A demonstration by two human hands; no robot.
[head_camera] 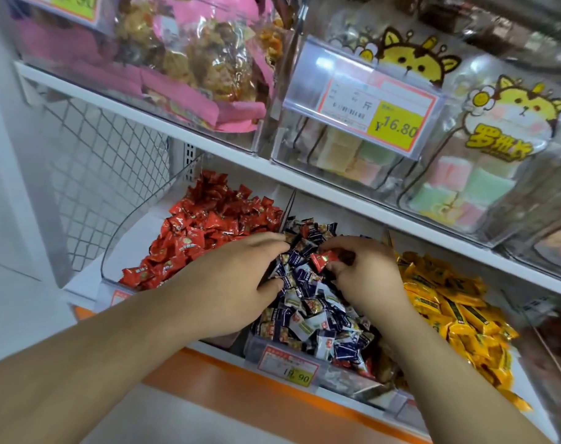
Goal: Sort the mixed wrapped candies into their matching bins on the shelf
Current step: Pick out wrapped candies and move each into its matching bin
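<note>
Three clear bins stand side by side on the lower shelf. The left bin [112, 248] holds red wrapped candies [208, 219]. The middle bin [256, 347] is filled with dark blue and white candies [317, 322], with a few red ones mixed in. Yellow candies [449, 309] fill the right bin. My right hand [362, 270] pinches a red candy [324, 259] just above the middle pile. My left hand [237, 280] rests on the blue candies with its fingers spread among them; whether it holds any is hidden.
The shelf above [304, 184] carries clear bins of pink snack bags [192, 59] and pastel cubes in cat-printed bags [465, 174], with a 16.80 price tag [365, 100]. A wire mesh panel [106, 161] closes the left side. An orange edge strip [240, 389] runs below the bins.
</note>
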